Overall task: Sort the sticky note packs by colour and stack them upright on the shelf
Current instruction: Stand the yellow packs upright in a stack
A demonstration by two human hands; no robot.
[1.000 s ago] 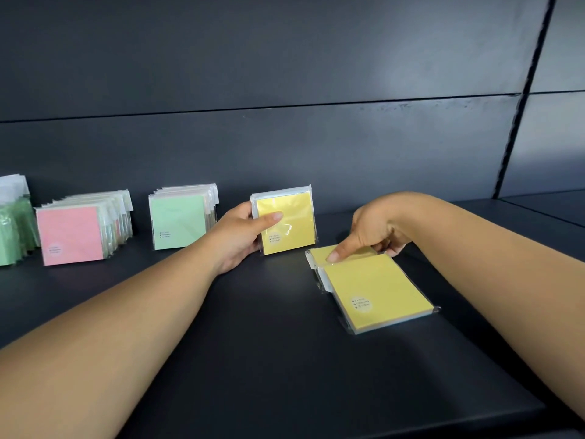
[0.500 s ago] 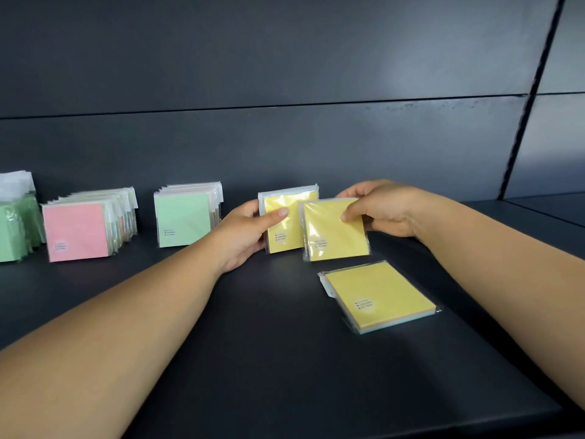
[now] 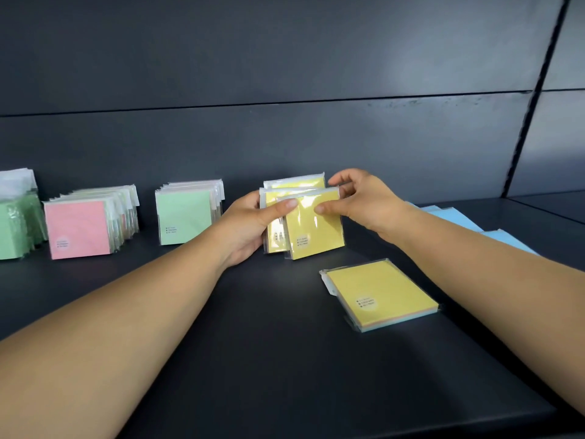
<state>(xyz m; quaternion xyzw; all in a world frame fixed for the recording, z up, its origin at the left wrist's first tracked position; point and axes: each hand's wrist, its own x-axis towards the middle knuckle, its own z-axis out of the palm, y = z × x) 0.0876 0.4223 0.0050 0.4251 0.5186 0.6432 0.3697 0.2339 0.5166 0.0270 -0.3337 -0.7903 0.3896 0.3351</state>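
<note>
A short row of yellow sticky note packs [image 3: 296, 185] stands upright at the middle of the dark shelf [image 3: 259, 359]. My right hand [image 3: 361, 201] pinches the frontmost yellow pack [image 3: 316, 232] by its top edge, upright against the row. My left hand [image 3: 250, 223] grips the row from the left, thumb across the front. Another yellow pack [image 3: 383, 294] lies flat on the shelf, right of and nearer than the row.
Upright rows stand to the left: light green packs [image 3: 185, 217], pink-fronted packs [image 3: 79, 228] and green packs [image 3: 17, 223] at the edge. Light blue packs [image 3: 503, 239] lie flat behind my right forearm. The shelf's back wall [image 3: 285, 74] rises right behind.
My right hand lifted a yellow pack off the flat pile, turned it upright and brought it left against the standing yellow row. My left hand stayed on the row.
</note>
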